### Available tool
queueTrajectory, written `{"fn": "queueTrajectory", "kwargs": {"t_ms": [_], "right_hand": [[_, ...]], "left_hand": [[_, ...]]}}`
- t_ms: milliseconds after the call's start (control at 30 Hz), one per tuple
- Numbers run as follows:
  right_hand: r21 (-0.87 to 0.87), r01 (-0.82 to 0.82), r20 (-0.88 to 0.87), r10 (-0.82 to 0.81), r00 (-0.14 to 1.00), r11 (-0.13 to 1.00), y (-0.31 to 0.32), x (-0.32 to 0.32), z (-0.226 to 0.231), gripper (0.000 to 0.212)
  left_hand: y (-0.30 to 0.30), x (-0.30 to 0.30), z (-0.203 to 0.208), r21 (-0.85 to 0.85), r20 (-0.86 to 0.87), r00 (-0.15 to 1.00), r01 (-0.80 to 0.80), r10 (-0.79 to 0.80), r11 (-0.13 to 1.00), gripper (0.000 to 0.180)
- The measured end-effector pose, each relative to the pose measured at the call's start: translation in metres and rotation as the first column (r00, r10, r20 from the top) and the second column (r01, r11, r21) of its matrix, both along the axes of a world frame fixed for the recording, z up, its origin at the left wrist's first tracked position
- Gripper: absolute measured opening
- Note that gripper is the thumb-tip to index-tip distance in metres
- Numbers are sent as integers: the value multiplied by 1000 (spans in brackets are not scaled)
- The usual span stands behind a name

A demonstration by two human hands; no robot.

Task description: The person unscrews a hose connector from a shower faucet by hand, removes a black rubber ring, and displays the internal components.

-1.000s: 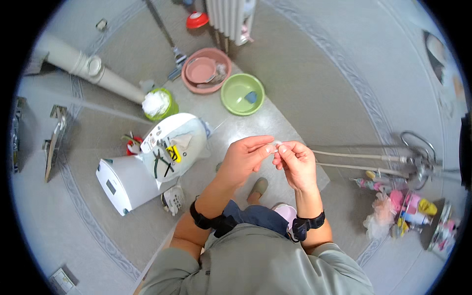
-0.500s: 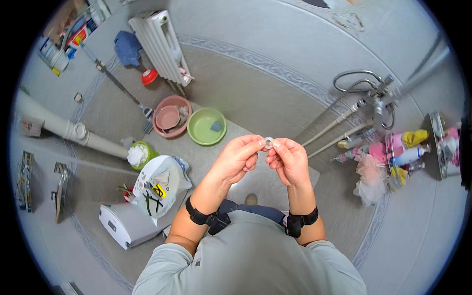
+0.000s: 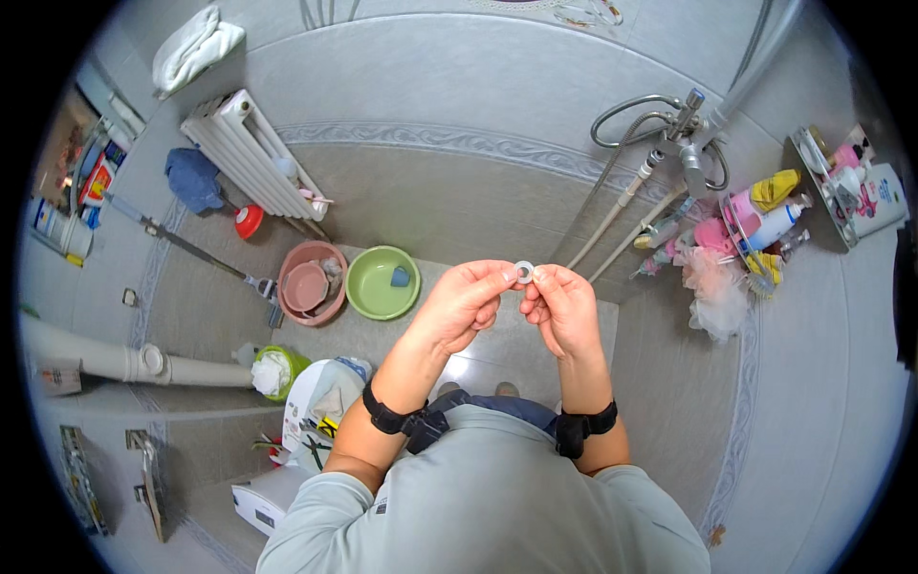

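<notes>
Between my two hands is a small pale ring (image 3: 524, 272), like a flat washer or gasket, with a hole in its middle. My left hand (image 3: 467, 304) pinches its left edge between thumb and forefinger. On the opposite edge, my right hand (image 3: 560, 306) grips it the same way. The remaining fingers of both hands are curled in. Both hands are raised in front of me, above the tiled floor. What the ring is made of is too small to tell.
A green basin (image 3: 381, 298) and a pink basin (image 3: 287, 311) stand on the floor ahead left. Shower taps and pipes (image 3: 684, 143) run along the wall at right, near a rack of bottles (image 3: 755, 220). A toilet (image 3: 311, 383), partly hidden by my arm, stands at left.
My view has turned, so the room sits differently in the picture, with more of the far wall showing. Both hands keep their pinch on the ring, whose hole now faces me more plainly.
</notes>
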State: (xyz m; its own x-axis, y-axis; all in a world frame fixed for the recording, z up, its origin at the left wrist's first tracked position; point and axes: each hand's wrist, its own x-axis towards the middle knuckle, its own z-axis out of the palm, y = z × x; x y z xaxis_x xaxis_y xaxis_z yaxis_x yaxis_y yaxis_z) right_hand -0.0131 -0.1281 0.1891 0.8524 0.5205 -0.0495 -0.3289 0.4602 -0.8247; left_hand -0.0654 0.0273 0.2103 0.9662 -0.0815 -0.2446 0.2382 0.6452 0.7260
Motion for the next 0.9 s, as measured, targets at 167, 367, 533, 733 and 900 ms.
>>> {"fn": "queueTrajectory", "kwargs": {"t_ms": [167, 367, 533, 733, 900], "right_hand": [[-22, 95, 19, -95, 995, 995, 3, 3, -5, 18], [-211, 361, 102, -347, 932, 908, -28, 47, -31, 22], [-352, 659, 363, -552, 751, 665, -90, 153, -83, 44], [-437, 807, 631, -504, 589, 397, -125, 278, -98, 69], [-327, 640, 597, -373, 710, 695, -128, 336, -100, 58]], "left_hand": [[8, 20, -5, 13, 19, 995, 102, -103, 995, 14], [-6, 65, -13, 53, 3, 996, 86, -86, 995, 14], [-33, 124, -15, 263, 107, 991, 50, -81, 964, 15], [-92, 205, -23, 551, 157, 986, -133, 54, 824, 32], [-137, 264, -32, 782, 357, 932, -331, 55, 528, 31]]}}
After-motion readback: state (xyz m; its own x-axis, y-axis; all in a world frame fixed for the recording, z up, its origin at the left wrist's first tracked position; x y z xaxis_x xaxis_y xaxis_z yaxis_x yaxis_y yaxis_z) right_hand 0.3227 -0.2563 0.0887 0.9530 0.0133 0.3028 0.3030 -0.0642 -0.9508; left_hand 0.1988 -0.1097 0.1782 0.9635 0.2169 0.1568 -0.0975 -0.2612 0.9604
